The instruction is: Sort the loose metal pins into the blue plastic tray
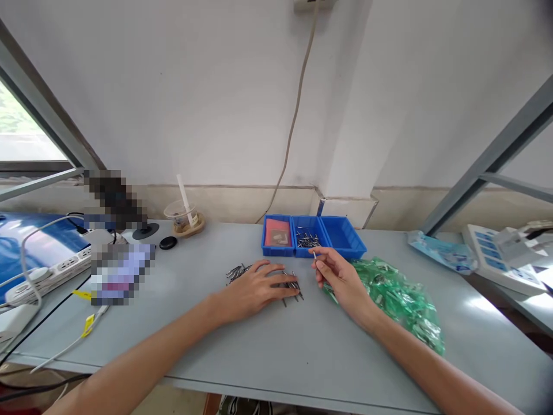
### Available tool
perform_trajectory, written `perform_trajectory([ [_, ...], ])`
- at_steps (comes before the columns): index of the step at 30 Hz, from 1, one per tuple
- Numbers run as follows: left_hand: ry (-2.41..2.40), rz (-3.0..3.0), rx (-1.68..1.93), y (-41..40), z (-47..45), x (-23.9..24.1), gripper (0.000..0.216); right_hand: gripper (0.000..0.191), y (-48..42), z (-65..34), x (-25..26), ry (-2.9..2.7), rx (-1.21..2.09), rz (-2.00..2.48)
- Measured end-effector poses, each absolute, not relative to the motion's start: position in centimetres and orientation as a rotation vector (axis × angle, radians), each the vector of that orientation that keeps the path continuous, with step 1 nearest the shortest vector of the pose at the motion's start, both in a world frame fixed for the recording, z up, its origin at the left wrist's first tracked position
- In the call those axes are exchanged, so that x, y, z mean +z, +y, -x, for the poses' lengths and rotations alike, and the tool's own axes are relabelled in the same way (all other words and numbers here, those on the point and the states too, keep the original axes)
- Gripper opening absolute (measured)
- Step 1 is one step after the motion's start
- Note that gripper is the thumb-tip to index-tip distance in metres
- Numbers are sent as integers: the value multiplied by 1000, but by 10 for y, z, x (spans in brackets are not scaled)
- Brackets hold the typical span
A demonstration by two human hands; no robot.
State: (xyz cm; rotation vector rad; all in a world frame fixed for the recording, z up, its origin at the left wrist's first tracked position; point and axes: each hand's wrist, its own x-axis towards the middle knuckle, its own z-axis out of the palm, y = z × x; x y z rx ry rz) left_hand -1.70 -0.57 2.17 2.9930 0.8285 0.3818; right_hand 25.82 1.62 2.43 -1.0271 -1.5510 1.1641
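My left hand (254, 289) lies palm down with fingers stretched out over a scatter of small dark metal pins (237, 271) on the grey table (216, 340). My right hand (341, 279) is lifted a little above the table, thumb and fingers pinched on one small pin (314, 254), just in front of the blue bins (343, 235). The middle bin compartment (307, 238) holds several pins. A heap of green plastic parts (400, 300) lies beside and under my right wrist.
The left blue compartment holds a pink piece (277, 232). A clear cup with a white stick (184, 214) stands at the back left. A power strip (47, 275) and cables lie at the left. A plastic bag (440, 251) and a white device (496, 256) sit at the right.
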Motion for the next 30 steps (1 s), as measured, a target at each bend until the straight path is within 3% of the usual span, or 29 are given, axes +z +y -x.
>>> perform_trajectory([
  [11, 873, -2899, 532, -7, 17, 18, 34, 36, 28, -249, 19, -1455, 1166, 1060],
  [20, 942, -2815, 601, -7, 25, 21, 39, 35, 22, -246, 26, -1470, 1197, 1012],
  [30, 1031, -2750, 684, -9, 33, 23, 40, 25, 21, -240, 13, -1597, 1014, 970],
])
